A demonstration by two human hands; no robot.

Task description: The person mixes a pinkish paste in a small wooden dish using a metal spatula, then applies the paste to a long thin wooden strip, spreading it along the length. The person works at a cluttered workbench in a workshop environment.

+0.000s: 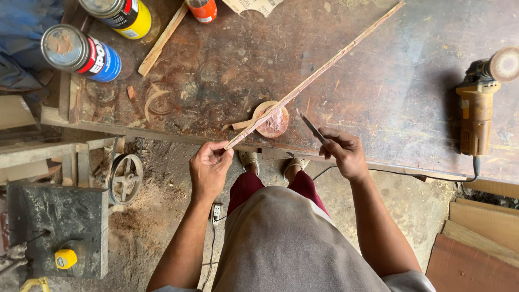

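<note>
My left hand (210, 168) pinches the near end of a long thin wooden strip (319, 74) lying diagonally across the worn brown table (378, 103). My right hand (346, 154) grips a slim dark blade (311, 127) just beside it. The strip looks light, whippy and easily snapped, so I judge holding low near the end is best.

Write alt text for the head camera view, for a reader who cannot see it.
Seen from above, a person's left hand holds the near end of a long thin wooden strip lying slantwise across a stained workbench, while the right hand holds a small blade-like tool. A round lid, three cans and an angle grinder sit on the bench.
</note>
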